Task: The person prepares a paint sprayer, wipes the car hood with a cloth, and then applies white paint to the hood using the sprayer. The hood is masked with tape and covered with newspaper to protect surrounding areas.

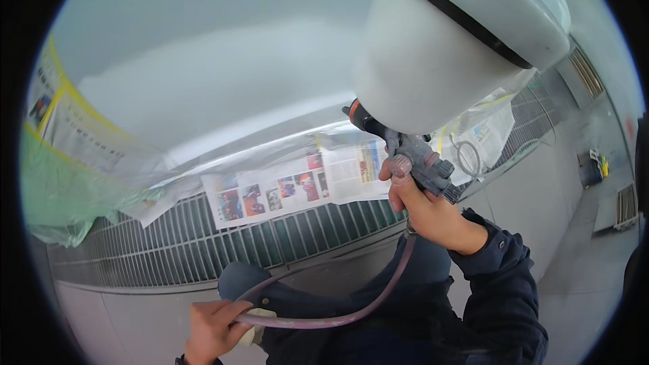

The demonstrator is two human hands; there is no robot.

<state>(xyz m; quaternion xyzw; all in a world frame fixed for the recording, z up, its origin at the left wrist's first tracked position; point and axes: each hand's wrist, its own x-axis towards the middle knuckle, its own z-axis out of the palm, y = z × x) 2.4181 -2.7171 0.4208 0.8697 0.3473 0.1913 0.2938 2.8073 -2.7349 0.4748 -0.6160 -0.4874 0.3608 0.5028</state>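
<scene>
My right hand [433,220] is closed round the grip of a grey paint spray gun [422,162]. A large white cup [416,61] with a black band and pale lid sits on top of the gun, looming close to the camera. The orange-ringed nozzle points left at a pale, glossy vehicle panel [223,74], with a gap between them. From the grip's base a pinkish hose [331,322] loops down to my left hand [213,324], whose fingers are wrapped round it. A cream-coloured cloth or pad [259,328] shows beside those fingers; whether they hold it too is unclear.
Newspaper sheets [280,196] mask the panel's lower edge, with yellow tape [81,105] and green plastic film [57,182] at the left. A floor grating [162,247] runs below. A coiled line [466,159] hangs by the paper; a dark-and-yellow item [597,167] stands far right.
</scene>
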